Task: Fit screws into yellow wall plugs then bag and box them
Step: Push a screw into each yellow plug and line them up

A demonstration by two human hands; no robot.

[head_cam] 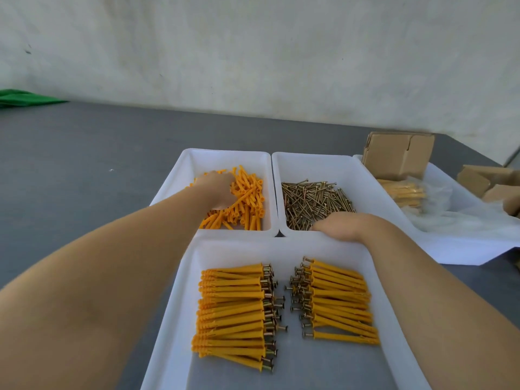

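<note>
Loose yellow wall plugs [247, 198] fill the white tray [225, 153] at the back left. My left hand [216, 190] is down in this pile, fingers curled into the plugs. Brass screws [315, 198] lie in the white tray [312, 160] beside it. My right hand [337, 225] rests at that tray's near edge with its fingertips among the screws; its fingers are hidden under the hand. The near tray [253, 244] holds two rows of plugs with screws fitted, one on the left [233, 311] and one on the right [340, 302].
A fourth white tray [455, 249] at the right holds clear bags of filled plugs [402, 192] and folded cardboard boxes [396, 156]. More boxes [489, 181] sit at the far right. Something green [22, 98] lies at the grey table's [84, 164] far left edge.
</note>
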